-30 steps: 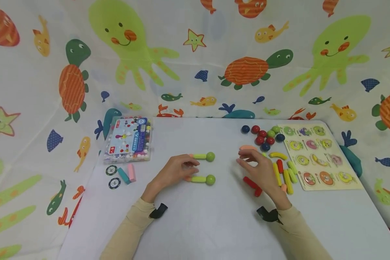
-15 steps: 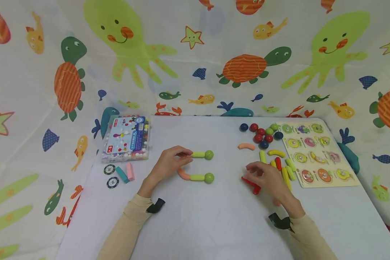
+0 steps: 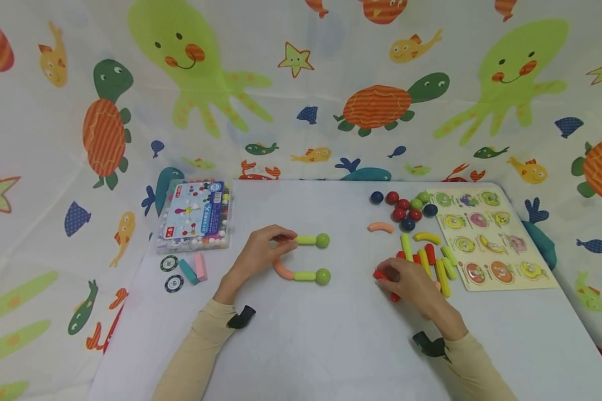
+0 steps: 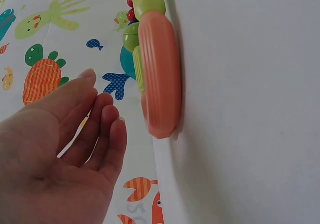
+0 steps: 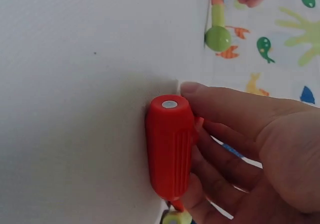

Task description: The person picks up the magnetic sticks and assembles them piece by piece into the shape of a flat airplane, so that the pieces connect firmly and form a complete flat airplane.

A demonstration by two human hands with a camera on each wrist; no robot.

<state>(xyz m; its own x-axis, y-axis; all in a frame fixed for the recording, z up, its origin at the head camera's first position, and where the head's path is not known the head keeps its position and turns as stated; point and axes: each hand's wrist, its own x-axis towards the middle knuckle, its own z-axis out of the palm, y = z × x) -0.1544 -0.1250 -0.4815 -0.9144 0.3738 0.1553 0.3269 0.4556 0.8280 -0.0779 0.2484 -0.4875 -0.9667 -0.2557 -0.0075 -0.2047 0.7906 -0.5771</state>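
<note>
So from my end the right hand (image 3: 413,281) is down on the white table (image 3: 306,345), thumb and fingers curled in round a red stick (image 3: 379,274), pretty much a pinch, though I can't tell how firm. A second red stick (image 3: 395,297) sits just under that hand, and yellow sticks (image 3: 443,277) lie next to it. My right wrist cam has a red one up close, pale dot on its end, but I can't say which of the two. The left hand (image 3: 263,253) isn't holding anything as far as I can see: fingers loosely bent, a little gap to the thumb, near a peach curve (image 3: 282,270). That curve meets a green stick (image 3: 304,275) with a green ball (image 3: 323,276) on its end, and a matching stick-and-ball arm (image 3: 313,240) runs alongside, its near end hidden by my fingers in the head view.
</note>
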